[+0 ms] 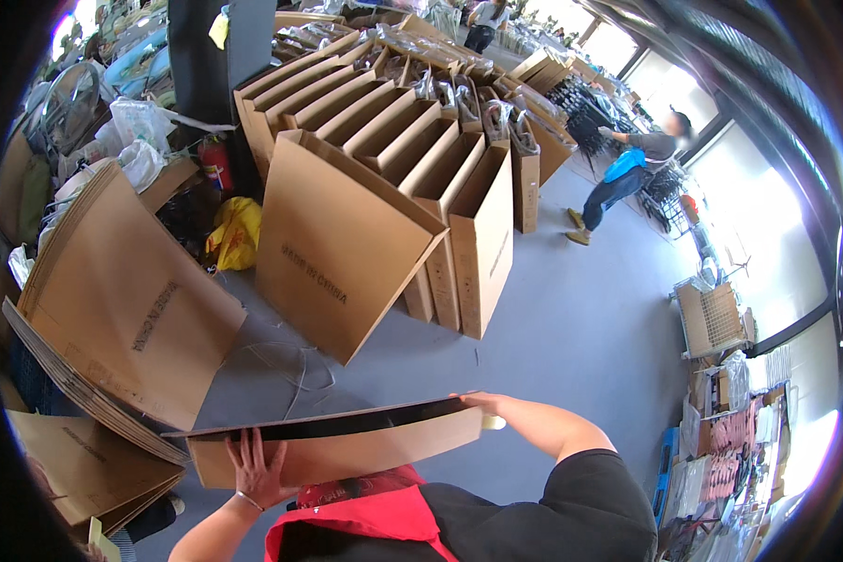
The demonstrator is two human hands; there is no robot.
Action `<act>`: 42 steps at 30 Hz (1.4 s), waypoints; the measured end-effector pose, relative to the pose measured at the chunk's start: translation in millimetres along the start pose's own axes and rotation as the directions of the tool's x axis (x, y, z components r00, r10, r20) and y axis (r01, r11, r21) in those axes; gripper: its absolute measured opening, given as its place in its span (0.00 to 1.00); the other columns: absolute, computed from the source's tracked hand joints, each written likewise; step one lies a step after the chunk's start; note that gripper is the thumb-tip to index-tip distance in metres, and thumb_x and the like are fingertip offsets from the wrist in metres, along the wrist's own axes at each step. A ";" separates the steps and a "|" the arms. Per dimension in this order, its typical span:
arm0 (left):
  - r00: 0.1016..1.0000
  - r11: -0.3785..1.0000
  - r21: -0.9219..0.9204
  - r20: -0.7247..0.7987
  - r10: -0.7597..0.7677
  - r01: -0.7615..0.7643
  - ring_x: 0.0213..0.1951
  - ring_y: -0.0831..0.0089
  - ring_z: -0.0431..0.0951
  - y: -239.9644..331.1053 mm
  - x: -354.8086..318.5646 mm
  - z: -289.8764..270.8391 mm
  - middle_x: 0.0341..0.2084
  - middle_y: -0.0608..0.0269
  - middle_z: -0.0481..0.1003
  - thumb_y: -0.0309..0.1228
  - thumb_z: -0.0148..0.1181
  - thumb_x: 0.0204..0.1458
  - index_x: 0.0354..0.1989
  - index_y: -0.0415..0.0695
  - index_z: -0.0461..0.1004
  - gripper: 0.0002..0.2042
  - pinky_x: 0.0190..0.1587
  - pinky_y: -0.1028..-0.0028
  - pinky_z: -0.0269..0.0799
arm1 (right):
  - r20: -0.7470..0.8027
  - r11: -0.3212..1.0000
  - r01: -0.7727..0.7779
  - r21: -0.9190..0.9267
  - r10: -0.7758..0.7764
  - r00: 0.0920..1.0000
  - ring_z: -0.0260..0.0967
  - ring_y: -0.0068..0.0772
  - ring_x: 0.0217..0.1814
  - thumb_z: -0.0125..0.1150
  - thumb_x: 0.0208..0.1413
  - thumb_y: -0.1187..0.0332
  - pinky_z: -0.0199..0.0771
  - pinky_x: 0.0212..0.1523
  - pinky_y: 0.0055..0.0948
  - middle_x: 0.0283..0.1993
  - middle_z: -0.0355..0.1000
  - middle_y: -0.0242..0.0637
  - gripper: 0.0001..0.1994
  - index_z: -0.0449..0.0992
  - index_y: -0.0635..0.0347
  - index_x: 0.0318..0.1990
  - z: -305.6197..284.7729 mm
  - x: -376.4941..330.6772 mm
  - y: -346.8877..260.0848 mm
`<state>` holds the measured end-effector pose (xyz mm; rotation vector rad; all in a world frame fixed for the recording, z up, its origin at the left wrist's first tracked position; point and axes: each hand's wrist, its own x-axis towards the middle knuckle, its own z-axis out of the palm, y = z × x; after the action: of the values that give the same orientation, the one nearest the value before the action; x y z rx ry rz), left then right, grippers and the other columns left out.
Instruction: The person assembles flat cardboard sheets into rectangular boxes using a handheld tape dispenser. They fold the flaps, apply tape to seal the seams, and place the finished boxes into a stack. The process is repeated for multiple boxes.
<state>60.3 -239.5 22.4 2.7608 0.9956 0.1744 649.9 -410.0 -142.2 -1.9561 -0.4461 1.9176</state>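
A long, narrow cardboard box (365, 448) is in front of my body, its dark open side facing up. My left hand (256, 471) lies on the near panel toward its left end, fingers spread and pressed flat against the cardboard. At the far right corner my right hand (480, 402) has its fingers bent over the top edge and grips the box. Beside that hand a small pale piece (493, 423) sticks out, too small to name. My red apron (365, 515) touches the view just below the box.
Several open cardboard boxes (347, 248) stand in rows ahead, those farther back holding plastic-wrapped goods. Flat cardboard sheets (131, 300) are stacked at left. A loose strap (300, 375) lies on the grey floor. Another person (623, 169) walks at right, near shelves and carts (717, 318).
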 end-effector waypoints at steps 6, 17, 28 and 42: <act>0.999 0.999 0.002 -0.022 -0.034 0.034 0.72 0.41 0.58 -7.0 -24.4 54.3 0.70 0.38 0.59 0.60 0.70 0.39 0.67 0.41 0.65 0.49 0.73 0.32 0.41 | -0.118 0.881 0.261 -0.394 -0.330 0.937 0.76 0.23 0.40 0.69 0.56 0.42 0.77 0.45 0.31 0.38 0.82 0.34 0.24 0.87 0.56 0.41 11.2 -109.6 -201.4; 1.000 1.000 0.000 -0.011 -0.028 0.028 0.73 0.56 0.61 -30.5 -60.0 52.8 0.73 0.52 0.61 0.59 0.65 0.46 0.75 0.41 0.56 0.50 0.77 0.50 0.49 | 0.776 -0.531 0.567 -0.630 -0.417 0.473 0.68 0.53 0.46 0.66 0.45 0.58 0.69 0.45 0.47 0.42 0.70 0.49 0.21 0.84 0.44 0.50 239.7 -91.0 -257.3; 0.832 0.954 -0.122 0.527 -0.172 0.275 0.58 0.55 0.76 2.3 -116.8 5.6 0.56 0.55 0.77 0.32 0.56 0.59 0.56 0.46 0.77 0.17 0.59 0.64 0.73 | 0.511 -0.493 0.148 -0.857 -0.784 0.352 0.55 0.65 0.62 0.54 0.59 0.35 0.56 0.63 0.65 0.62 0.55 0.59 0.35 0.63 0.24 0.74 251.0 -81.0 -77.6; 0.963 0.987 -0.029 0.216 0.162 -0.160 0.65 0.45 0.58 16.1 37.4 35.0 0.65 0.44 0.58 0.52 0.74 0.35 0.74 0.78 0.58 0.50 0.65 0.46 0.53 | 0.154 -0.040 0.509 -0.860 -0.971 0.183 0.67 0.52 0.54 0.79 0.44 0.63 0.69 0.58 0.45 0.53 0.70 0.46 0.26 0.83 0.34 0.55 248.4 -113.7 -136.4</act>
<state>105.2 -232.8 -6.4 2.7752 0.7133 -0.0973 402.6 -333.1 19.4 -1.6608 -2.0229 0.2001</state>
